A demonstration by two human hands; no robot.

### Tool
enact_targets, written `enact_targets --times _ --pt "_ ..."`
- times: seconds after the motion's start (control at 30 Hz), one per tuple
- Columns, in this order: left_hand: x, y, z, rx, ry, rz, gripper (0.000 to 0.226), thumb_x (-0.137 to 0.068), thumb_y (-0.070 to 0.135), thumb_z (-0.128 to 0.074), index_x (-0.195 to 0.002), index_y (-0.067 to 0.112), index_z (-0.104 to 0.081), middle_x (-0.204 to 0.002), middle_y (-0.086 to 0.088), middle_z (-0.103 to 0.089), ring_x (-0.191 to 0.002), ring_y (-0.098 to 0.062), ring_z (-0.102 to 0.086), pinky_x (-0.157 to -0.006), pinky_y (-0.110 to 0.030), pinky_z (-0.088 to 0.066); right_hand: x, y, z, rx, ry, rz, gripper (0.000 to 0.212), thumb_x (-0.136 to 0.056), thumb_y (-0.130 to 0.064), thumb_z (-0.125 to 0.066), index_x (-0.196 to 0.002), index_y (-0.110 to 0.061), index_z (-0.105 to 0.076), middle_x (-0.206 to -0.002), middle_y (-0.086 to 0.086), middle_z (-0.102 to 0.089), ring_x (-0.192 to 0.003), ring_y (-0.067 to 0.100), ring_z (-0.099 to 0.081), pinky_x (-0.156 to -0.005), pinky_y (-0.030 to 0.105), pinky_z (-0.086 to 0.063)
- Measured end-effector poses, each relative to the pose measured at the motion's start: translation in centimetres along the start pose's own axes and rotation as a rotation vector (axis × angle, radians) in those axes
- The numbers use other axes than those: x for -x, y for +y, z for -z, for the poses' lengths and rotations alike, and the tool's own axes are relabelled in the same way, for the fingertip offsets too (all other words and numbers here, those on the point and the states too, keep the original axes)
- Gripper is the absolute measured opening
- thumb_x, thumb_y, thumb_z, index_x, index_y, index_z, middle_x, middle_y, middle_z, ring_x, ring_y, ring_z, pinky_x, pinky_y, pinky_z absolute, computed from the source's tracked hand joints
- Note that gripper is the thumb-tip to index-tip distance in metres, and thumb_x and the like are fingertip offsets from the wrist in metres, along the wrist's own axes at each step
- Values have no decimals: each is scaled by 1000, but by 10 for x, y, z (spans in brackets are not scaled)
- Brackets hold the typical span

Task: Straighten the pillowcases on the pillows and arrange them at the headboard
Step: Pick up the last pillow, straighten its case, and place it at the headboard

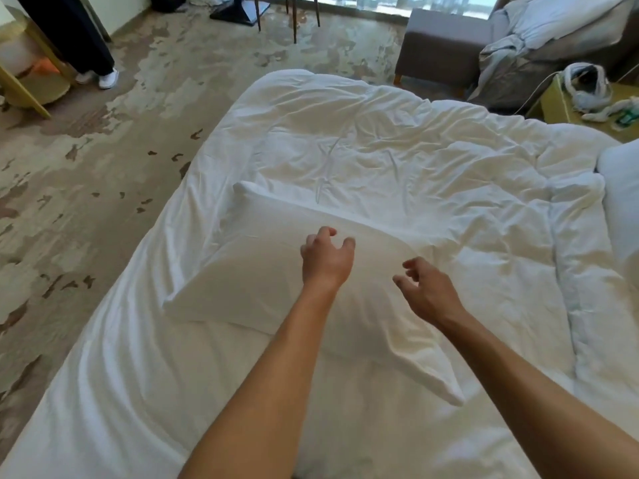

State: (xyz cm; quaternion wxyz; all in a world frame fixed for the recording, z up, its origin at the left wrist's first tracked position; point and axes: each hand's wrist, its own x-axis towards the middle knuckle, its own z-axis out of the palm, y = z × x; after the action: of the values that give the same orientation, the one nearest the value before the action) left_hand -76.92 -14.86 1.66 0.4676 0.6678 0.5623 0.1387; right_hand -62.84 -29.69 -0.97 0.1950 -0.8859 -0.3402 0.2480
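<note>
A white pillow in its pillowcase lies slantwise on the white bed, one corner toward the far left and one toward the near right. My left hand hovers over the pillow's far edge with fingers curled and apart, holding nothing. My right hand is just to the right of it, above the pillow, fingers spread and empty. A second white pillow shows partly at the right edge of the view. The headboard is out of sight.
A rumpled white duvet covers the far half of the bed. A person's legs stand on the patterned carpet at the far left. A grey ottoman, an armchair heaped with linen and a yellow side table stand beyond the bed.
</note>
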Motion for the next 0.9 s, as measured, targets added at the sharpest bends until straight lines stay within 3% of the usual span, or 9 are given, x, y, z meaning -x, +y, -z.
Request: enact_targets --times 0.07,0.17,0.27,0.43,0.53,0.63,0.73,0.83,0.9 --pt "-54 -23 7 -280 -117 -15 64 -92 54 -58 -148 25 -46 -153 -11 -40 -142 -34 -33 -110 -51 -41 -37 -10 -17 42 -23 -7 53 -97 -45 -66 -141 -18 -55 -140 9 -63 -126 27 -62 -102 41 -49" --pt "-113 -61 12 -627 -247 -22 78 -87 65 -56 -156 36 -31 -170 -5 -9 -156 -35 -2 -114 -72 -23 -88 -25 -42 112 -44 -7 64 -96 -49 -65 -150 -19 -46 -150 10 -52 -138 30 -51 -110 44 -44" --pt "-141 -102 6 -708 -299 -77 81 -85 70 -56 -156 45 -26 -172 1 7 -157 -33 16 -109 -81 -12 -136 -39 -65 140 -34 -10 71 -98 -53 -60 -157 -18 -39 -159 9 -44 -144 30 -44 -117 45 -38" --pt "-140 -153 -4 -744 -343 -82 83 -86 72 -55 -157 49 -21 -170 6 15 -155 -30 22 -109 -81 -13 -185 -47 -108 233 43 -58 74 -101 -63 -41 -159 -16 -37 -159 12 -45 -142 34 -47 -119 46 -35" --pt "-131 -170 -2 -810 -355 -117 84 -87 74 -50 -158 48 -14 -170 5 17 -156 -31 21 -111 -79 -16 -181 -39 -136 377 -14 -69 79 -98 -71 -21 -159 -24 -35 -161 15 -43 -139 39 -48 -116 51 -34" --pt "-118 -162 1 -888 -389 -124 86 -88 73 -51 -159 46 -13 -170 -1 15 -156 -36 17 -111 -77 -20 -155 -25 -157 396 -5 -109 79 -95 -73 -13 -158 -29 -37 -153 11 -55 -133 40 -50 -109 53 -35" --pt "-102 -137 7 -957 -395 -145 84 -81 73 -59 -151 35 -34 -163 -13 -17 -150 -41 -14 -110 -65 -33 -124 -16 -165 354 31 -120 75 -97 -72 -16 -156 -31 -39 -146 7 -62 -128 37 -54 -105 53 -38" --pt "-106 -100 17 -668 -384 -167 75 -80 71 -61 -136 23 -55 -138 -12 -50 -132 -34 -47 -107 -47 -44 -85 -12 -170 374 69 -113 73 -100 -71 -19 -157 -31 -39 -146 5 -62 -124 33 -56 -105 49 -40" --pt "-118 -73 19 -522 -334 -264 68 -85 66 -62 -135 21 -57 -136 -11 -55 -130 -31 -51 -108 -44 -44 -55 -13 -177 366 101 -103 72 -101 -71 -21 -158 -31 -39 -148 3 -60 -125 31 -56 -107 48 -40"
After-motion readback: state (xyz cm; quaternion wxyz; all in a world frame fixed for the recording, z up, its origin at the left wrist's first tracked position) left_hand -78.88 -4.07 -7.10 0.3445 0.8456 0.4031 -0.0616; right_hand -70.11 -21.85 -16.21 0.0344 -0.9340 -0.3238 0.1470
